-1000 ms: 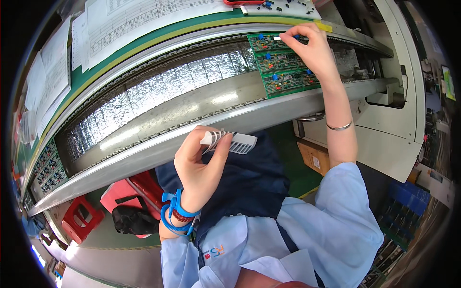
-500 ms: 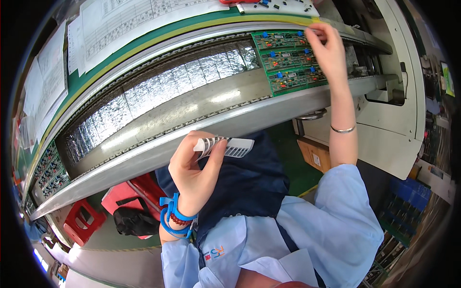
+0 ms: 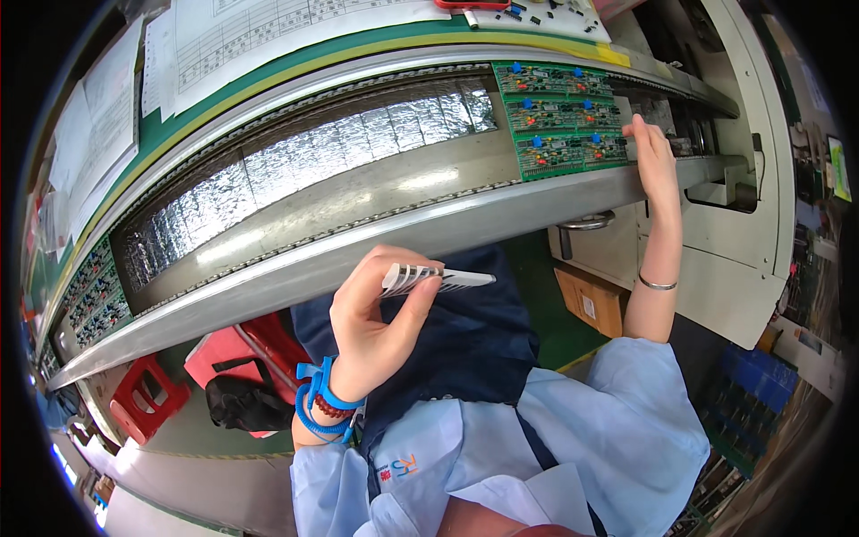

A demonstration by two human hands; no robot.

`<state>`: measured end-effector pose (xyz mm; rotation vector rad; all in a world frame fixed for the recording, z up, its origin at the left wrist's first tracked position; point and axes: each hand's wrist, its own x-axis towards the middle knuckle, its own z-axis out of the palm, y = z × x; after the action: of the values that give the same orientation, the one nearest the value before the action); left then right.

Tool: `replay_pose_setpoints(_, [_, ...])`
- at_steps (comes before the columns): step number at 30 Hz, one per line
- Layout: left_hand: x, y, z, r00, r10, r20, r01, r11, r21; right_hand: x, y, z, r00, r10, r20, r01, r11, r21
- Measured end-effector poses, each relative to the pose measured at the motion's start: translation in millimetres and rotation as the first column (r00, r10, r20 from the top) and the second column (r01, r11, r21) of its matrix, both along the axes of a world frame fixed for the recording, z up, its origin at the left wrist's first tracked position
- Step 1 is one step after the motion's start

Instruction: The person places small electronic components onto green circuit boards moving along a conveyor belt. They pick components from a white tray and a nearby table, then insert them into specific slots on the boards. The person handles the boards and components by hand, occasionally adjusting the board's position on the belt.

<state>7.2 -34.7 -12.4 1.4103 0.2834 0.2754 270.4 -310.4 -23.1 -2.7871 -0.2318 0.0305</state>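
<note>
My left hand point(image 3: 374, 336), with a blue coiled strap at its wrist, pinches a curled white label sheet point(image 3: 470, 278) between thumb and fingers in front of the rail. The sheet is seen nearly edge-on, with dark stripes on the part near my fingers. My right hand point(image 3: 657, 168) is at the right end of a green circuit board panel point(image 3: 559, 127), its fingers stretched out and nothing seen in them. The fingertips are close to the panel's lower right edge; whether they touch it I cannot tell. The panel carries blue, red and yellow components and spans the two conveyor rails.
The metal front rail point(image 3: 358, 259) runs across before me. More circuit boards point(image 3: 97, 295) lie at the conveyor's far left. Printed sheets point(image 3: 268, 45) and a white board with loose black parts point(image 3: 555, 20) lie beyond. A beige machine point(image 3: 716, 259) stands right; a red stool point(image 3: 148, 398) is lower left.
My right hand has moved down from the panel's upper right corner to its lower right edge, fingers straightening. The label sheet in my left hand has tilted to nearly edge-on.
</note>
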Motion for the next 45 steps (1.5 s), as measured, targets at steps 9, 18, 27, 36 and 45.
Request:
replay_pose_setpoints(9, [-12.1, 14.2, 1.0, 1.000, -0.007, -0.018, 0.008, 0.998, 0.067, -39.2, 55.0, 3.5, 0.945, 0.327, 0.007, -0.324, 0.934, 0.150])
replay_pose_setpoints(18, [-29.8, 33.2, 7.9, 0.970, 0.204, -0.133, -0.189, 0.975, 0.114, -78.9, 117.0, 10.1, 0.847, 0.531, -0.016, -0.518, 0.831, 0.202])
replay_pose_setpoints(27, [-40.4, 50.6, 9.9, 0.912, 0.289, -0.290, -0.280, 0.957, 0.075, -104.3, 149.3, 13.2, 0.765, 0.644, 0.003, -0.626, 0.743, 0.236])
replay_pose_setpoints(36, [-35.1, 49.6, 13.0, 0.910, 0.225, -0.348, -0.267, 0.960, -0.077, -114.4, 135.9, 20.7, 0.766, 0.640, -0.067, -0.614, 0.758, 0.219])
replay_pose_setpoints(45, [-32.0, 46.3, 10.2, 0.926, 0.189, -0.327, -0.235, 0.966, -0.110, -113.6, 129.1, 17.2, 0.788, 0.613, -0.058, -0.584, 0.774, 0.244])
